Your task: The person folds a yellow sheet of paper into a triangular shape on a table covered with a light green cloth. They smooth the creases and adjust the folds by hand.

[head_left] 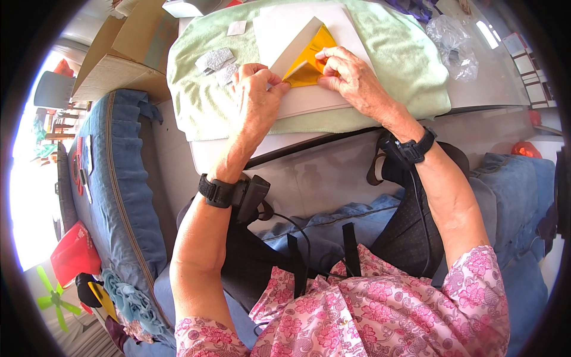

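Observation:
A sheet of shiny gold paper (319, 43) with a pale grey back lies partly folded, pointing away from me, on a stack of white sheets (275, 30). My left hand (257, 95) pinches the paper's near left corner between thumb and fingers. On the right side, my right hand (357, 83) has its thumb and fingers closed on the gold side near the lower edge. A raised fold runs between the two hands. Beneath the white sheets is a pale green towel (410, 68). Both wrists wear black straps with devices and cables.
Left of the sheets lie grey-white textured pieces (215, 60) and a small pale square (237, 28). A clear plastic bag (453, 44) sits on the table's right side. An open cardboard box (128, 50) and a blue-covered sofa (122, 172) stand at left.

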Available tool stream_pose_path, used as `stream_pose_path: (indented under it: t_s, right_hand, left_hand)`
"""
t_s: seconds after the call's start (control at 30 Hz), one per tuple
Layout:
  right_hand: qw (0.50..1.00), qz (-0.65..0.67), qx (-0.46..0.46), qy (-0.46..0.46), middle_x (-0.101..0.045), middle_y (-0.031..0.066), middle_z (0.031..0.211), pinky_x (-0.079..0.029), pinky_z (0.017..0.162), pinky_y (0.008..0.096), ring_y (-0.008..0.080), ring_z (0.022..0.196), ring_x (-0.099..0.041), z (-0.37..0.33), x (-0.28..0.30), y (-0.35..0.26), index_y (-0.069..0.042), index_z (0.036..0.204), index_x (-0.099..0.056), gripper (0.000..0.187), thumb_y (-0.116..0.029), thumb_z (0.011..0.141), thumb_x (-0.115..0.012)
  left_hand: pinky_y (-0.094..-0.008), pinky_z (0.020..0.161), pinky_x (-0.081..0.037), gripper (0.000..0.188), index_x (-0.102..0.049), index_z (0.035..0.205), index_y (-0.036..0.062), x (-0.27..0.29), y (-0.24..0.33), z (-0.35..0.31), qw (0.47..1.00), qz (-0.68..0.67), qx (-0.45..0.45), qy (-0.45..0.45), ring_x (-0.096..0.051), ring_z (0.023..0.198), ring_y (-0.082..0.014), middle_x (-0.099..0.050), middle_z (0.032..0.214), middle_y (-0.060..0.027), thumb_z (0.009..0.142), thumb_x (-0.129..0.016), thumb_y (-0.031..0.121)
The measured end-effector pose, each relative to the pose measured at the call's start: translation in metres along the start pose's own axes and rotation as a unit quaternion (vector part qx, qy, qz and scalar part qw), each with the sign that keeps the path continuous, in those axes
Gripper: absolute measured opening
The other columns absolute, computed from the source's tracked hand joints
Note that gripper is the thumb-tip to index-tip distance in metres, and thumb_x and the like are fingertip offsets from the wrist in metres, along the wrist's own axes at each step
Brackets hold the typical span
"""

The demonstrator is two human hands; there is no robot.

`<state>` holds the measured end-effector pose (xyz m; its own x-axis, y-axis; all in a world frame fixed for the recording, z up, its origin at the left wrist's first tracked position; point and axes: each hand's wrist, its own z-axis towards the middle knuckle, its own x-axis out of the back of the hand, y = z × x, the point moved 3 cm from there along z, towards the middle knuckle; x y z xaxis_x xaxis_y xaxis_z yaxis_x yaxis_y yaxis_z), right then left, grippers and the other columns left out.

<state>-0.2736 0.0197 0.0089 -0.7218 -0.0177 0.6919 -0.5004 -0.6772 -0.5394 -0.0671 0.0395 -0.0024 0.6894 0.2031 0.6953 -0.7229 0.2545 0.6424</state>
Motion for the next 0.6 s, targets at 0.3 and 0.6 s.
stream_pose_path:
  t_s: [0.3,0.6]
  right_hand:
    - [0.998,0.026,-0.05,-0.004,-0.062,0.013,0.117,-0.05,0.083,0.0389,0.0324,0.1,-0.06,0.0,0.001,0.0,0.002,0.081,-0.056,0.019,-0.007,0.08,-0.073]
    - [0.999,-0.026,-0.035,0.012,-0.058,0.0148,0.115,-0.048,0.089,0.0383,0.0324,0.107,-0.056,0.0,-0.003,-0.003,0.003,0.081,-0.057,0.017,-0.006,0.08,-0.072]
  left_hand:
    - [-0.0382,0.094,-0.041,0.014,-0.07,0.082,0.0005,-0.002,0.001,0.002,1.0,-0.018,0.015,0.003,-0.05,0.109,-0.0292,-0.057,0.112,-0.0147,0.075,-0.078,0.01]
    - [-0.0438,0.099,-0.034,0.014,-0.069,0.079,0.0018,0.001,0.009,0.002,0.999,0.005,0.038,-0.005,-0.048,0.111,-0.0325,-0.057,0.114,-0.0145,0.077,-0.074,0.015]
